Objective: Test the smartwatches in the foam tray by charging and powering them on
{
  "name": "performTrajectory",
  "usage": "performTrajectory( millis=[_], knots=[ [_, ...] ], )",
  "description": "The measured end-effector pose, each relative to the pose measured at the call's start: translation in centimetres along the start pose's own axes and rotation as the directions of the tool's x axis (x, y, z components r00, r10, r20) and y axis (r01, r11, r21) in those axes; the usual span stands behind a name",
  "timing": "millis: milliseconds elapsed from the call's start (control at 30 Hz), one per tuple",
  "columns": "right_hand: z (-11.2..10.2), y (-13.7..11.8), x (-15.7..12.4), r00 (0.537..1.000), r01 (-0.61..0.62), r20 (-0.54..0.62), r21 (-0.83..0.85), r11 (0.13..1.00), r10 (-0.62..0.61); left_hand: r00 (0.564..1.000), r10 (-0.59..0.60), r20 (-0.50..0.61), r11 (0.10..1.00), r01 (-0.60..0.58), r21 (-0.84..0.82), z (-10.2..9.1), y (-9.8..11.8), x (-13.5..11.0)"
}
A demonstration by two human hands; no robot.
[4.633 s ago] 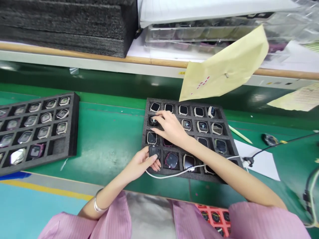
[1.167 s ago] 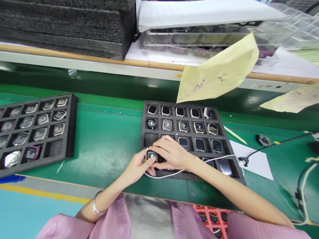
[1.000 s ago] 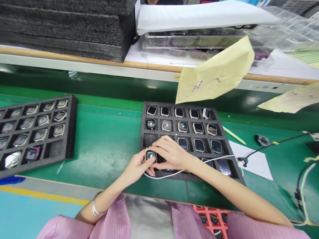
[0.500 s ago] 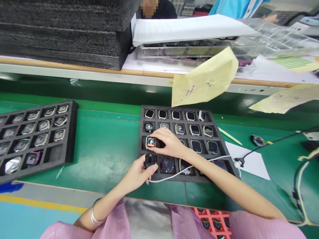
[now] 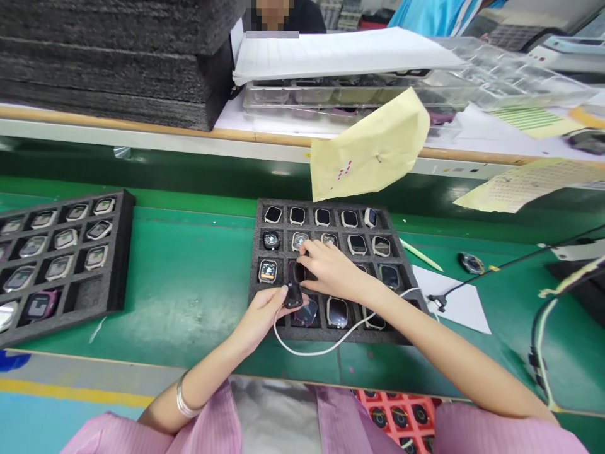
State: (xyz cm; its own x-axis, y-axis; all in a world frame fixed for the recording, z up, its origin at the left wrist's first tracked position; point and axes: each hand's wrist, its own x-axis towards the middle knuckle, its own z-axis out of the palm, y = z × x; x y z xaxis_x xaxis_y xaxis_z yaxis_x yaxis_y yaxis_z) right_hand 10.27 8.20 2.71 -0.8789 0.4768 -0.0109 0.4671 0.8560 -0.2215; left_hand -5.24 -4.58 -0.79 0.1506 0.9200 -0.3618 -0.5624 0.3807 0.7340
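My left hand [image 5: 265, 309] is closed around a small black charging dock [image 5: 293, 295] with a white cable [image 5: 307, 353] trailing from it. Just above the dock, the fingers of my right hand [image 5: 335, 271] grip a dark-screened smartwatch [image 5: 297, 271] by its edges, over the third row of a black foam tray [image 5: 278, 332]. Left of it in the tray, a smartwatch with a lit screen [image 5: 268, 271] shows an orange band. More smartwatches fill the other compartments; my right hand and forearm cover some of them.
A second foam tray of watches [image 5: 123, 252] lies to the left. Right of the near tray are a pale green pen [image 5: 423, 255], white paper [image 5: 458, 302] and a loose watch [image 5: 471, 263]. A yellow sheet [image 5: 373, 151] hangs from the shelf. A person sits beyond.
My right hand has left the lit watch, now in its compartment, and moved right to the dark watch. My left hand has followed with the dock, and the cable bows lower.
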Motion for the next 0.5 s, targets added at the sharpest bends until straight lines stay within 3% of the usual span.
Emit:
performTrajectory(
  millis=[167,333,500],
  knots=[
    [-0.7,0.9,-0.9,0.994,-0.063,-0.08,0.163,0.985,0.077,1.0,-0.025,0.004,0.998,0.025,-0.059,-0.3,0.3,-0.1],
    [-2.8,-0.7,-2.6,0.992,0.066,-0.126,0.439,0.896,-0.011,1.0,-0.03,0.004,0.994,0.03,-0.104,-0.3,0.3,0.1],
    [-1.3,-3.0,-2.9,0.995,0.08,-0.076,0.276,0.958,-0.061,0.999,-0.036,0.007,0.997,0.036,-0.074,-0.2,0.1,0.1]
  ],
)
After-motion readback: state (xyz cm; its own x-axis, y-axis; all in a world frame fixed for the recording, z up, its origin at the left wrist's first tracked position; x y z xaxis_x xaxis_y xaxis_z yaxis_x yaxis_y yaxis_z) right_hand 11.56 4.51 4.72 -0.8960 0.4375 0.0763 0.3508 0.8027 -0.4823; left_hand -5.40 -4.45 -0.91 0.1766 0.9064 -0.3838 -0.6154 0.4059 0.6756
